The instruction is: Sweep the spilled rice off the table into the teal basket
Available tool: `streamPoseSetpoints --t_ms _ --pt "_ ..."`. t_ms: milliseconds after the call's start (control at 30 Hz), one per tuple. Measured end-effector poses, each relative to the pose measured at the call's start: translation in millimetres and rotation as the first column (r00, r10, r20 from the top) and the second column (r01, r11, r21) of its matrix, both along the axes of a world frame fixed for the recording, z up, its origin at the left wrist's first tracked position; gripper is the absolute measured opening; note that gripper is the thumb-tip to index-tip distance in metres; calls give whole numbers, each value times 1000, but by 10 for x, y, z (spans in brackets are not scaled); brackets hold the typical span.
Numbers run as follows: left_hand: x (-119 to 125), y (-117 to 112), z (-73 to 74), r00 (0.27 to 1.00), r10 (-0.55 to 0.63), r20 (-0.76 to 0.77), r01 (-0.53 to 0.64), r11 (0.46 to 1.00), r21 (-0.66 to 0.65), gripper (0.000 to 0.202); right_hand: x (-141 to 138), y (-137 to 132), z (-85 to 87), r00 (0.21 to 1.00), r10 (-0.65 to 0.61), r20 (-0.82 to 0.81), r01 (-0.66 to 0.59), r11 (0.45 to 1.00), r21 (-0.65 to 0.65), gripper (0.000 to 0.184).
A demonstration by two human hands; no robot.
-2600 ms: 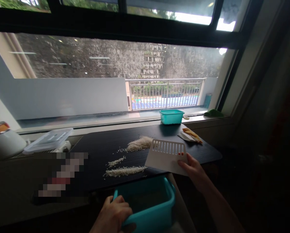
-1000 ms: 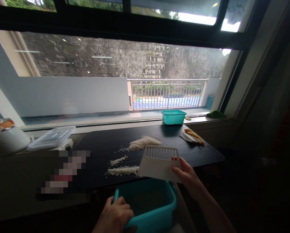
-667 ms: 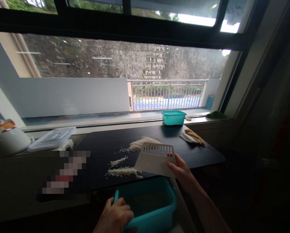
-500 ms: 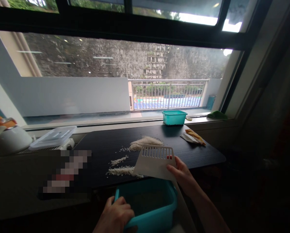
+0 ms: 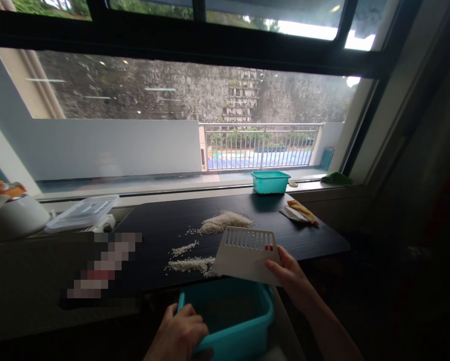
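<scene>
My right hand (image 5: 285,271) grips the right edge of a white plastic scraper (image 5: 245,258) with a row of slots along its far side. The scraper is tilted over the front part of the black table, its left corner by a strip of rice (image 5: 190,264). A larger heap of rice (image 5: 227,221) lies behind it, and a small patch (image 5: 184,248) lies to the left. Below the table's front edge is a turquoise basin (image 5: 234,341). My left hand (image 5: 183,331) is closed over its left rim. The basin's inside is dark.
The black table (image 5: 153,220) stands against the window sill. At its back stands another turquoise basin (image 5: 271,182), with a yellow and white packet (image 5: 300,213) to the right. Left are a clear plastic lid (image 5: 84,213) and a white pot (image 5: 16,218). A green cloth-like thing (image 5: 336,178) lies on the sill.
My right hand and the scraper have shifted slightly right and toward me, uncovering a little more of the rice strip. My left hand and the basin have stayed in place.
</scene>
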State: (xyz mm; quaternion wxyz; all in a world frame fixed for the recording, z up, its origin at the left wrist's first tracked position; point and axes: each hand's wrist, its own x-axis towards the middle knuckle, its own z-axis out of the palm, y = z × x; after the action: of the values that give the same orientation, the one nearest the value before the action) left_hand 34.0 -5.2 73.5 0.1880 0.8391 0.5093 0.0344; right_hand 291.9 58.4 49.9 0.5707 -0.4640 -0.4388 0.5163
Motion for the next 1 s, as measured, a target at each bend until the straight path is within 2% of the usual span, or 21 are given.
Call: streamPoseSetpoints --t_ms 167,433,733,1000 --pt "-2 -13 -4 1000 -9 -6 9 1000 12 15 8 -40 21 1000 7 26 -8 1000 1 37" --pt "-10 -16 1 1000 -1 -5 1 1000 1 12 -64 94 57 999 -14 38 13 1000 14 36" --pt "-9 -20 5 1000 2 -11 -2 1000 7 11 -37 -36 126 999 25 43 -25 1000 4 34" --pt "-23 -17 -19 1000 1 4 -1 1000 8 10 -176 85 104 999 46 16 -46 999 7 36"
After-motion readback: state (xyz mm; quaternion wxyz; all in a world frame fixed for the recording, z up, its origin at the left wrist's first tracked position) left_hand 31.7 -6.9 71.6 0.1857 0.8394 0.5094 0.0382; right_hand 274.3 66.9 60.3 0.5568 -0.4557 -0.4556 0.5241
